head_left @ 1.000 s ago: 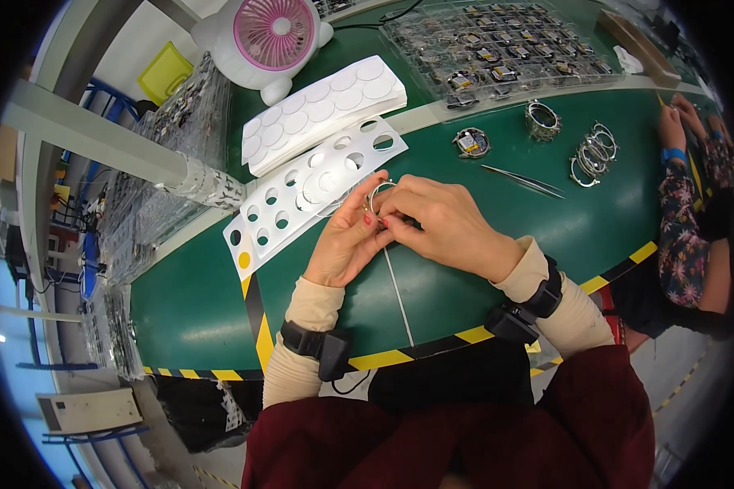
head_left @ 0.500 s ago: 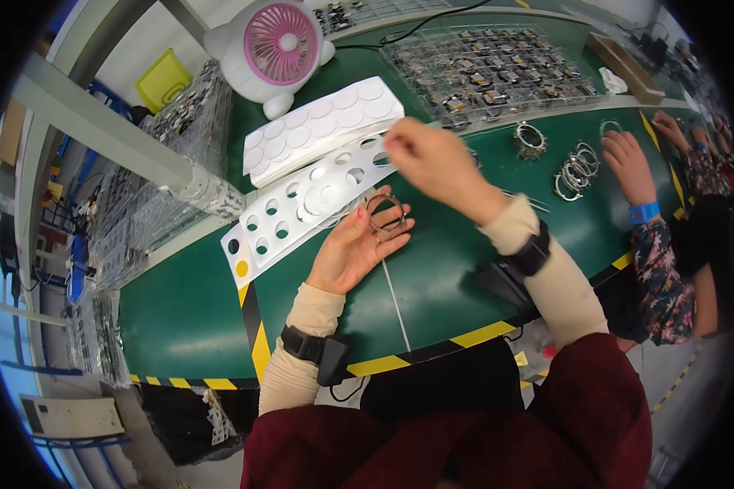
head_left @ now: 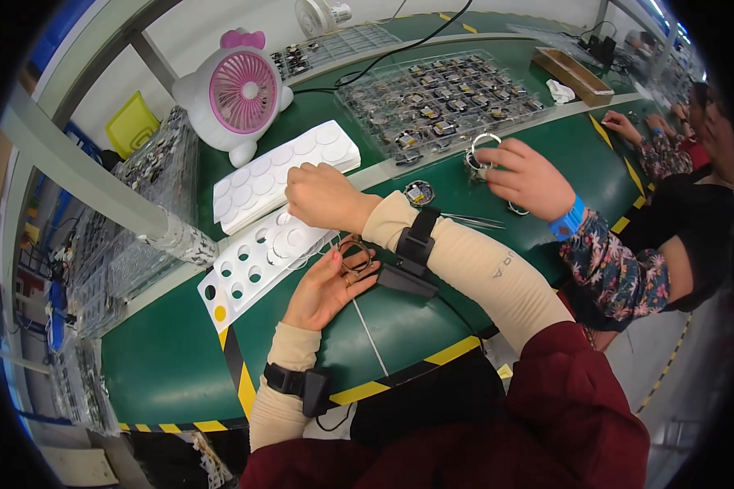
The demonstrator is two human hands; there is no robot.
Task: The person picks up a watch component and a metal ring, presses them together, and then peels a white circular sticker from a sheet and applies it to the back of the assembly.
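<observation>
My left hand (head_left: 322, 287) is half curled, palm up, above the green bench. It holds a thin metal ring (head_left: 355, 257) between thumb and fingers. My right hand (head_left: 324, 197) is closed, knuckles up, over the upper end of a white sheet with round holes (head_left: 238, 269). Whatever its fingertips pinch, if anything, is hidden below the hand. Loose white discs (head_left: 289, 244) lie on that sheet. Behind it rests a stack of white sheets with round stickers (head_left: 257, 181). A round module with a yellow part (head_left: 419, 193) and metal tweezers (head_left: 475, 221) lie beyond my right forearm.
A pink and white fan (head_left: 240, 94) stands behind the sheets. Clear trays of round modules (head_left: 444, 106) fill the back, near a brown open box (head_left: 571, 73). At right, a co-worker's hand (head_left: 530, 178) holds metal rings (head_left: 483, 147). Yellow-black tape (head_left: 453, 350) marks the bench edge.
My right hand has moved left and come down over the holed sheet. My left hand still holds the ring. The co-worker's hand has reached in and lifted rings. The whole view has shifted.
</observation>
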